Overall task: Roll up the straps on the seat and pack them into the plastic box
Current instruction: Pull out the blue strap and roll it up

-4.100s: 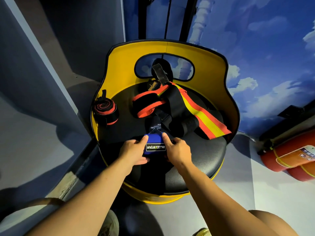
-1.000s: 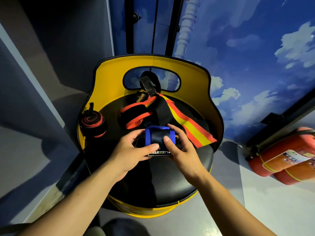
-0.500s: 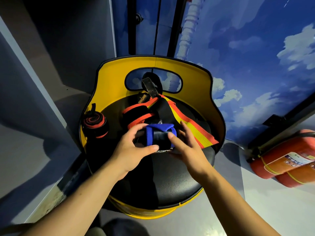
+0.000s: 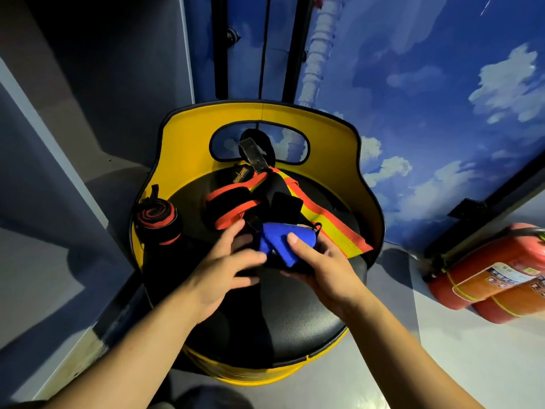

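Observation:
A blue and black strap roll (image 4: 287, 243) sits above the middle of the black seat cushion (image 4: 283, 320). My right hand (image 4: 321, 267) grips this roll from the right, thumb on its blue top. My left hand (image 4: 227, 261) is at the roll's left side, blurred, fingers spread toward it. Behind lie a black strap with orange edges (image 4: 233, 206) and a wide orange and yellow striped strap (image 4: 333, 228). A finished black and orange roll (image 4: 157, 221) stands at the seat's left edge. No plastic box is in view.
The seat has a yellow curved backrest (image 4: 188, 149) with a handle cut-out. Two orange fire extinguishers (image 4: 492, 276) lie on the floor at the right. A dark wall panel stands on the left and a blue sky mural on the right.
The blue strap was rolled away from me into a tight roll. It has now turned in my right hand so its blue flap faces up, while my left hand loosens and shifts at its side.

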